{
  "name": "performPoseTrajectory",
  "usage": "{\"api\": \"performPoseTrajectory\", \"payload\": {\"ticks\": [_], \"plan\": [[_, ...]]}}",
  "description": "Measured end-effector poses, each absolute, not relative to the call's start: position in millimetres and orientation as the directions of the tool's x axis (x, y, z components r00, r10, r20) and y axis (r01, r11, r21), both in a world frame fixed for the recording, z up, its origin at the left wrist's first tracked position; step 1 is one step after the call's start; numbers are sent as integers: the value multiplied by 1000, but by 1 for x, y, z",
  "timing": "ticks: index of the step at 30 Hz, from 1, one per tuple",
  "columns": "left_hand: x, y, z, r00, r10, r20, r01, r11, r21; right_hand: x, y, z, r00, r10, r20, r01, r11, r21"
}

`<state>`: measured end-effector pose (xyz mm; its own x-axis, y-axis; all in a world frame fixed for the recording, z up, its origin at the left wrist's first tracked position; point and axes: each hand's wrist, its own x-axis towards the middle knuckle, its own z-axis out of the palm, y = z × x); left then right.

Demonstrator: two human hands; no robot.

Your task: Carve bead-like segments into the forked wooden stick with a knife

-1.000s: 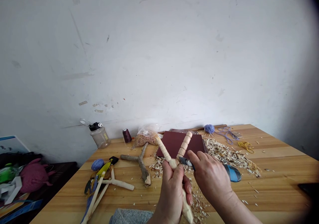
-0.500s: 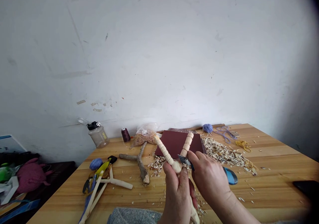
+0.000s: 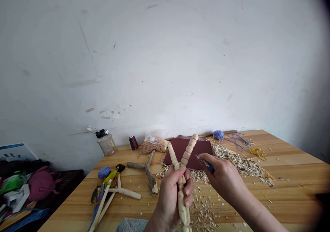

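My left hand point(image 3: 176, 187) is wrapped round the handle of a peeled, Y-shaped wooden slingshot frame point(image 3: 190, 149), its fork pointing up and away. Ring-like grooves run along both prongs, and the handle is carved into bulges. To the right, my right hand point(image 3: 223, 173) is closed round a blue-handled utility knife point(image 3: 207, 164), whose blade points up and left. The blade is apart from the wood. Most of the knife's handle is hidden in my fist.
A forked branch with bark point(image 3: 148, 170) and peeled forked sticks point(image 3: 126, 192) lie left. Wood shavings point(image 3: 237, 159) cover the right side near dark red sheets point(image 3: 175, 143). Behind stand a bottle point(image 3: 107, 144), a thread spool point(image 3: 133, 143) and a bag of rubber bands point(image 3: 153, 143). Blue yarn point(image 3: 218, 135) sits back right.
The knife has come off the right prong's base and moved right with my right hand. My left hand has turned the frame and now grips its handle. The view has shifted slightly.
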<state>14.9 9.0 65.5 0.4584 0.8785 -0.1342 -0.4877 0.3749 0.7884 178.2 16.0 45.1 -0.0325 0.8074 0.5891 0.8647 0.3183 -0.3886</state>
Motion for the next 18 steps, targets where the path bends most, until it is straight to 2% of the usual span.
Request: {"api": "performPoseTrajectory", "payload": {"ticks": [5, 7, 8, 10, 12, 13, 15, 16, 18], "plan": [[13, 11, 66, 475, 865, -165, -509, 422, 750, 172, 13, 47, -113, 861, 497, 892, 308, -330], [11, 13, 67, 502, 848, -172, -502, 448, 740, 171, 12, 48, -117, 864, 489, 868, 329, -372], [10, 13, 67, 523, 834, -174, -495, 463, 735, 171, 12, 49, -98, 862, 498, 831, 346, -436], [10, 13, 67, 570, 802, -179, -474, 499, 725, 171, 13, 51, -9, 872, 490, 658, 374, -653], [14, 13, 64, 627, 745, -229, -412, 567, 714, 171, 13, 52, 75, 915, 397, 337, 351, -874], [16, 13, 61, 649, 710, -273, -366, 607, 705, 171, 13, 53, 88, 939, 332, 165, 315, -935], [23, 13, 52, 676, 633, -378, -250, 679, 690, 172, 15, 53, 68, 968, 243, -80, 249, -965], [26, 14, 47, 626, 682, -377, -276, 647, 711, 173, 16, 51, 59, 973, 225, -139, 231, -963], [29, 17, 39, 598, 693, -403, -151, 591, 792, 175, 21, 47, 66, 976, 207, -173, 216, -961]]}}
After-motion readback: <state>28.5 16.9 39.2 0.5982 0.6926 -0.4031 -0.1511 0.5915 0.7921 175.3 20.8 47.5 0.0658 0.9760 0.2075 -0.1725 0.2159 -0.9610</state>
